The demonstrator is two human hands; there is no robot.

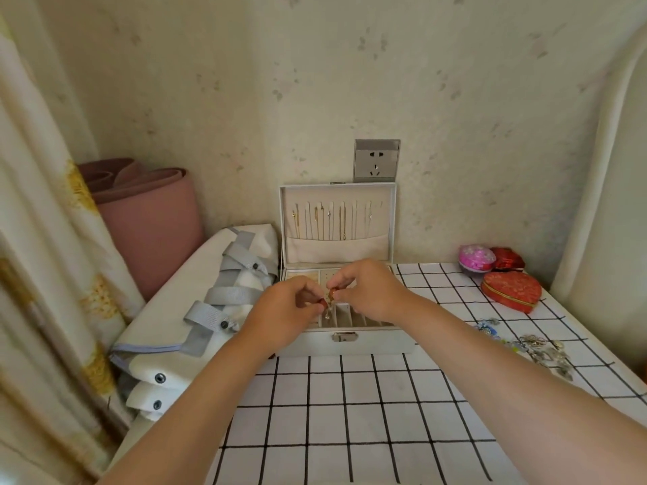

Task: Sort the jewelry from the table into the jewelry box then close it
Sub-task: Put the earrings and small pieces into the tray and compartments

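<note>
Earring (328, 309) pinched jointly by left hand (287, 311) and right hand (369, 292), hanging straight down over open jewelry box (381, 341), 2 hands equally near.

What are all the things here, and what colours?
table: one, white with black grid, underneath everything
jewelry box: one, pale grey, open, back of table
necklaces: several, gold and silver, hanging in the lid
loose jewelry: one pile, silver and blue, table's right side
heart box: one, red, far right corner
red box: one, red, behind the heart box
round box: one, pink, beside the red box
socket: one, grey, wall above the jewelry box
rolled mat: one, pink, left corner
bag: one, white with grey straps, left of table
curtain: one, cream and yellow, left
small dangly piece: one, colour unclear, over the jewelry box
left hand: one, pinching the small dangly piece
right hand: one, pinching it too
</note>
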